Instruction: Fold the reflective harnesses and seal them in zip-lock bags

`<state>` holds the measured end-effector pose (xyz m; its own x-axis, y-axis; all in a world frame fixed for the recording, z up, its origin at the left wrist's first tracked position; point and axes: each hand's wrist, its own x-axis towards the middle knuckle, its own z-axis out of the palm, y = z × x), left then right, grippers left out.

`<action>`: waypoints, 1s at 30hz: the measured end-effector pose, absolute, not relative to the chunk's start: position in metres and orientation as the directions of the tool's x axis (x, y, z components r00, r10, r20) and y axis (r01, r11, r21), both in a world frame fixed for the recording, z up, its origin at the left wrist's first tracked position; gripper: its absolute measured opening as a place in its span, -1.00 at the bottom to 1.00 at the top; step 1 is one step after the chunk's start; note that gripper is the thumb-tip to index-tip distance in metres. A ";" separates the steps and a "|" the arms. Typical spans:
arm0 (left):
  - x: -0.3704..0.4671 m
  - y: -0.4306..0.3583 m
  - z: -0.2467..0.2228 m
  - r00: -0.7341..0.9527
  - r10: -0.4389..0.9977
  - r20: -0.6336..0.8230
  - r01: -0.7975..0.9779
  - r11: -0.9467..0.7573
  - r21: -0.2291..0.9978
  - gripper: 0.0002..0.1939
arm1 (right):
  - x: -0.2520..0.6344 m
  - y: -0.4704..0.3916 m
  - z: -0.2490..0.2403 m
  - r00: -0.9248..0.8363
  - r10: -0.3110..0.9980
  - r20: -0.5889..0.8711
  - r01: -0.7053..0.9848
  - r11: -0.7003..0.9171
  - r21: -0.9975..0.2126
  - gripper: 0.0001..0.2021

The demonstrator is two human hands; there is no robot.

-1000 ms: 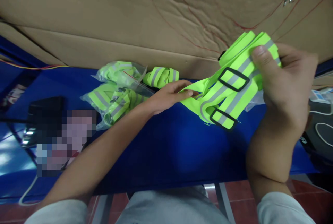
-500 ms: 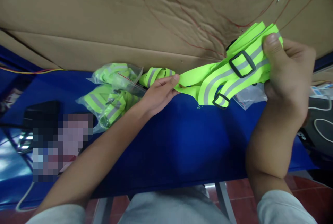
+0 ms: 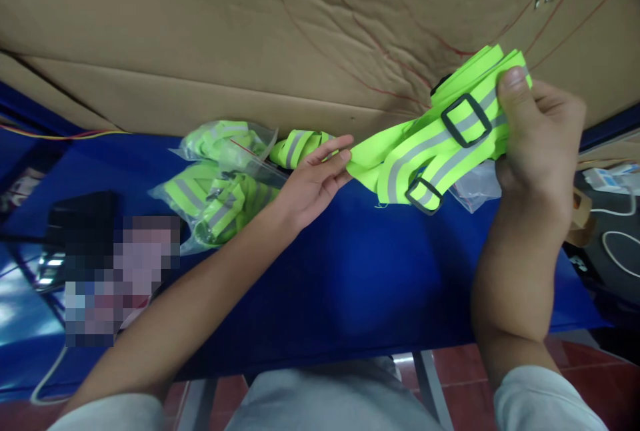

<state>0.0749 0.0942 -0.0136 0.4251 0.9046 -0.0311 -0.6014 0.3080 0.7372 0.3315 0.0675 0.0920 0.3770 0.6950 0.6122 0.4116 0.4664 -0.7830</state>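
Observation:
A bundle of neon yellow-green straps (image 3: 425,144) with grey stripes and black square buckles hangs above the blue table. My right hand (image 3: 535,131) grips its right end, thumb on top. At the bundle's left end, the fingertips of my left hand (image 3: 323,181) touch the strap loop; the index finger is lifted away from the thumb, and whether they pinch the strap cannot be made out. Behind my left hand lies another folded strap (image 3: 300,146). Two clear bags of similar straps, an upper bag (image 3: 220,139) and a lower bag (image 3: 215,201), sit to its left.
The blue table (image 3: 320,284) runs below, with a brown cardboard panel (image 3: 175,37) behind it. An empty-looking clear bag (image 3: 477,185) lies under the bundle. A black object (image 3: 83,224) is at the left; a dark item with a white cable (image 3: 617,244) is at the right.
My left hand's index finger has lifted and its fingers have spread somewhat. My right hand has moved slightly left with the bundle, and the strap loop between the hands has narrowed.

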 end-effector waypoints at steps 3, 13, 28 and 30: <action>0.071 0.094 -0.006 0.449 0.893 -0.033 -0.609 0.333 0.720 -0.62 | 0.332 0.068 0.091 0.373 0.703 0.606 0.396 0.470 -0.789 -0.68; 0.072 0.095 -0.021 0.420 0.883 0.209 -0.276 -0.095 0.956 -0.54 | 0.314 0.055 0.087 0.200 0.847 0.493 0.483 0.352 -0.801 -0.71; 0.077 0.062 -0.003 0.774 0.632 0.047 -0.053 -0.009 0.999 -0.57 | 0.257 0.032 0.083 -0.047 0.886 0.461 0.661 0.374 -0.651 -0.67; 0.078 0.064 -0.006 0.750 0.653 0.103 -0.017 -0.138 0.990 -0.63 | 0.262 0.036 0.080 -0.040 0.929 0.369 0.555 0.328 -0.765 -0.68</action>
